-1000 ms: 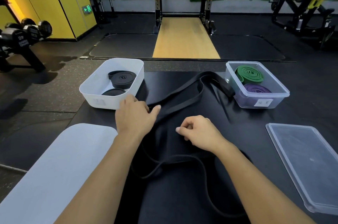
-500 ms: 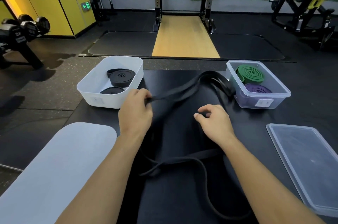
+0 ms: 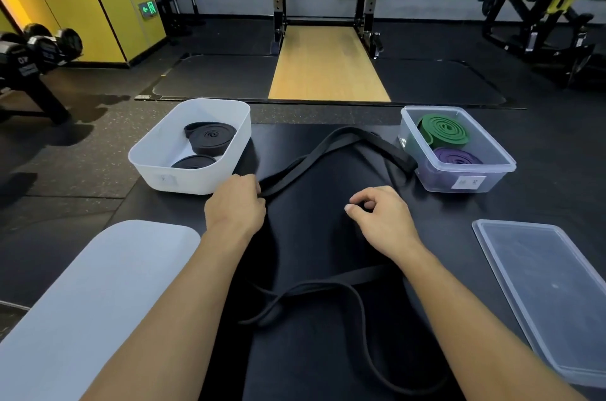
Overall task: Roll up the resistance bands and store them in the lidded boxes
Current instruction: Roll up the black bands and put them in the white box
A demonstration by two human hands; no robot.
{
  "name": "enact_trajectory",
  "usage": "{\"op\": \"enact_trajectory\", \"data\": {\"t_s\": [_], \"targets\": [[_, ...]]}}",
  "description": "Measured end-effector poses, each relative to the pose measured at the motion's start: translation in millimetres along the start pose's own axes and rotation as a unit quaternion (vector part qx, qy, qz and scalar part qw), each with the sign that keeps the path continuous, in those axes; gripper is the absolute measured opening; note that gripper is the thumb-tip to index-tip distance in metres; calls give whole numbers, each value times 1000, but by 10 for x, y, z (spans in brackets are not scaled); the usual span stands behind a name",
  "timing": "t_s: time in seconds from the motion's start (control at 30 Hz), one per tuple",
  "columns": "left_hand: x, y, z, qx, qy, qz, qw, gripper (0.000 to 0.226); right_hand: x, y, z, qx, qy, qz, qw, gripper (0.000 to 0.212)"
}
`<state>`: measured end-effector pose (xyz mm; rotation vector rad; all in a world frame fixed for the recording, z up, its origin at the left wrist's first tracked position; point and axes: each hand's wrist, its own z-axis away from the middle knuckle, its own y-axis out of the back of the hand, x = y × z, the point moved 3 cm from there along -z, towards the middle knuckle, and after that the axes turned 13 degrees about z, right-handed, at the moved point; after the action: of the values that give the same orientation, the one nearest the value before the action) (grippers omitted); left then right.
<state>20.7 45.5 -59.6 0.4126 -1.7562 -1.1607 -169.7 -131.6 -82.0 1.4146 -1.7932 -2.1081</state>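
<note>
As both forearms reach out over the black table (image 3: 442, 220), the left hand (image 3: 234, 204) has its fingers curled tight round the loose black band (image 3: 344, 135), which comes out of the fist on the thumb side. From there the band runs doubled across the table away from the person. It bends round close beside the clear box (image 3: 459, 169) and comes back toward the middle. More of it lies slack under the forearms, crossing over itself near the table edge and trailing off toward the bottom right.

The right hand (image 3: 383, 220) rests on the table, apart from the left, with its fingers curled in and the thumb meeting the forefinger. I cannot tell whether anything is pinched between them.

Just beyond the left hand sits the white box (image 3: 190, 184), open, with two black rolls (image 3: 210, 138) inside, one behind the other. The clear box at the far right is also open and holds a green roll (image 3: 442, 131) at the back and a purple roll (image 3: 457, 158) in front. The clear lid (image 3: 551, 295) lies flat on the table to the right of the right forearm. The white lid (image 3: 98, 286) lies flat to the left of the left forearm.

Off the table, a rack of dumbbells (image 3: 36, 46) stands at the left.
</note>
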Motion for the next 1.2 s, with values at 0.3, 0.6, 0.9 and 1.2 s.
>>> {"op": "enact_trajectory", "data": {"t_s": [0.3,0.6,0.9,1.2], "targets": [[-62,186,11,34,48,-34,998,25,188,279,-586,6,-57,169,984,87],[14,-2,-46,0,-37,-18,999,30,207,176,-779,9,-42,207,977,60],[135,-183,-146,8,-78,-60,995,34,210,167,-701,111,7,256,960,17],[179,-149,-348,-56,-41,-7,998,15,173,110,-788,28,-55,237,969,23]]}}
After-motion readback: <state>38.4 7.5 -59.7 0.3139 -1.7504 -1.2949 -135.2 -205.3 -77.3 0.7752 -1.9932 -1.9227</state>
